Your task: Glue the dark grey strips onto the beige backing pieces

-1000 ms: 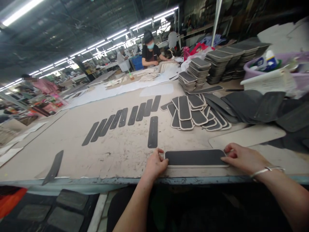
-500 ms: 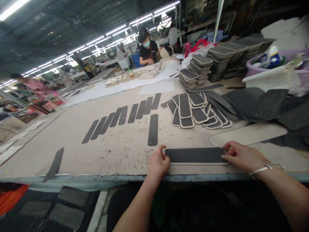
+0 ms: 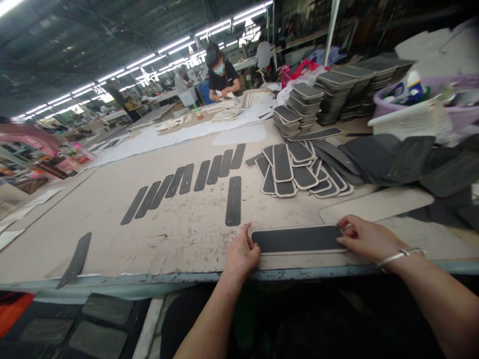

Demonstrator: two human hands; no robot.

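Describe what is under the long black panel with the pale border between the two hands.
The scuffed beige table covering shows around the panel. Whatever lies directly beneath is hidden by the panel itself, and the left hand and right hand cover parts of its ends.

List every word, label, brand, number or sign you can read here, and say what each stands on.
No text can be read.
White-and-blue bottle in the purple basin: any lettering is too small and blurred to read.
Long pale-bordered dark strip: no lettering shows.

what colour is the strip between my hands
The strip is dark grey, nearly black, with a pale beige border; the head view shows it best.
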